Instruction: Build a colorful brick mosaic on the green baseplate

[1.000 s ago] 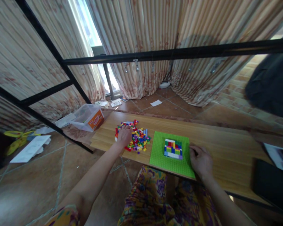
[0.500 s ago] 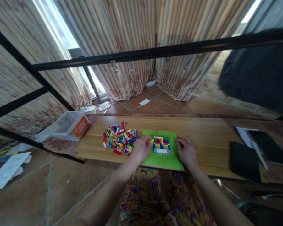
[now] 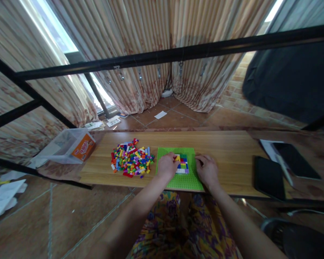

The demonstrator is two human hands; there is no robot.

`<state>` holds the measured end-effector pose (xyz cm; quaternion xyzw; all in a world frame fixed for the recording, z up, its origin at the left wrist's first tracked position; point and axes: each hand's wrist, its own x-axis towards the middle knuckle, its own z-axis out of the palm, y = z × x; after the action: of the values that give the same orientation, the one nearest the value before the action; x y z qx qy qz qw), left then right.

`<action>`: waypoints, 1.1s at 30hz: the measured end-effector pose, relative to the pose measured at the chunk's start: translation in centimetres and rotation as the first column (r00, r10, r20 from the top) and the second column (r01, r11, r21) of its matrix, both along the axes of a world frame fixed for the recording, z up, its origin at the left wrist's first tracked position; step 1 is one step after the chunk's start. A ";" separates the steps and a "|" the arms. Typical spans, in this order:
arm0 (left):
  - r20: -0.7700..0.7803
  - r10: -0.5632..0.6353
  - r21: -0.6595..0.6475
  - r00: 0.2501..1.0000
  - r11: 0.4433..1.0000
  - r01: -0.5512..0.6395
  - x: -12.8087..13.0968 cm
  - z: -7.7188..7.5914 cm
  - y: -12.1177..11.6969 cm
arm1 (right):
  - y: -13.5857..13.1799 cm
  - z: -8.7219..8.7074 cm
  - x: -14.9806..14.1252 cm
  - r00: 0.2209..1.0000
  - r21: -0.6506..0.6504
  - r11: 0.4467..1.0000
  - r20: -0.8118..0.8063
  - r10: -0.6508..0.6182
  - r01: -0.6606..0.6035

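Note:
A green studded baseplate (image 3: 164,152) lies on the wooden bench. On its middle sits a block of multicoloured toy bricks (image 3: 183,166), with a white and pale purple row on the near side. My left hand (image 3: 168,166) reaches over the left part of this block, and its fingertips pinch a small yellow brick (image 3: 177,158). Whether that brick touches the others cannot be made out. At the baseplate's right edge, my right hand (image 3: 208,172) is closed, its curled fingers on the rim. Left of the baseplate spreads a heap of loose bricks (image 3: 132,158).
A clear plastic box (image 3: 66,144) with an orange label stands at the bench's left end. Toward the right end lie a black case (image 3: 268,177), a dark phone-like slab (image 3: 297,160) and white paper (image 3: 267,147). A black metal bar (image 3: 156,56) crosses above the far side.
My left hand has moved the yellow brick rightward from the left side of the brick block to over its left part. My right hand stays at the baseplate edge. The whole view has shifted slightly.

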<state>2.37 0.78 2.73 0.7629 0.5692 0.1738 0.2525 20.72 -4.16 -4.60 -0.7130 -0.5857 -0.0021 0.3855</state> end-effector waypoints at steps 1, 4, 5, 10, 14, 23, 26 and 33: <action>0.005 0.003 -0.007 1.000 1.000 -0.003 0.0 -0.1 0.1 | 0.0 0.0 0.0 1.000 -0.002 1.000 -0.001 0.000 0.000; 0.007 0.010 -0.021 1.000 1.000 -0.009 -0.1 -0.2 0.2 | 0.0 0.1 0.0 1.000 -0.007 1.000 -0.008 0.006 -0.006; 0.009 0.010 -0.024 1.000 1.000 -0.010 -0.2 -0.2 0.2 | 0.0 0.1 0.0 1.000 -0.006 1.000 -0.010 0.009 -0.009; 0.067 -0.016 -0.042 0.998 0.999 0.019 -0.2 -0.3 0.1 | -0.1 0.2 -0.1 1.000 0.008 1.000 -0.008 0.003 -0.003; 0.122 -0.063 -0.057 0.990 0.996 0.070 -0.2 -0.3 0.0 | -0.1 0.3 -0.1 1.000 0.010 1.000 -0.007 0.000 0.000; 0.144 -0.081 -0.064 0.986 0.994 0.091 -0.6 0.6 0.2 | -0.1 0.0 0.0 1.000 0.005 1.000 0.001 0.000 0.000; 0.140 -0.067 -0.043 0.988 0.996 0.074 -0.5 0.6 0.3 | -0.1 0.0 0.1 1.000 -0.001 1.000 0.004 0.008 -0.008; 0.156 -0.081 0.056 0.984 0.996 0.073 -0.7 -0.7 0.0 | -0.1 0.0 0.1 1.000 0.005 1.000 -0.002 0.008 -0.008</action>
<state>1.66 0.76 1.99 0.7742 0.5130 0.2382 0.2841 20.78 -4.25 -4.60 -0.7098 -0.5881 -0.0013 0.3878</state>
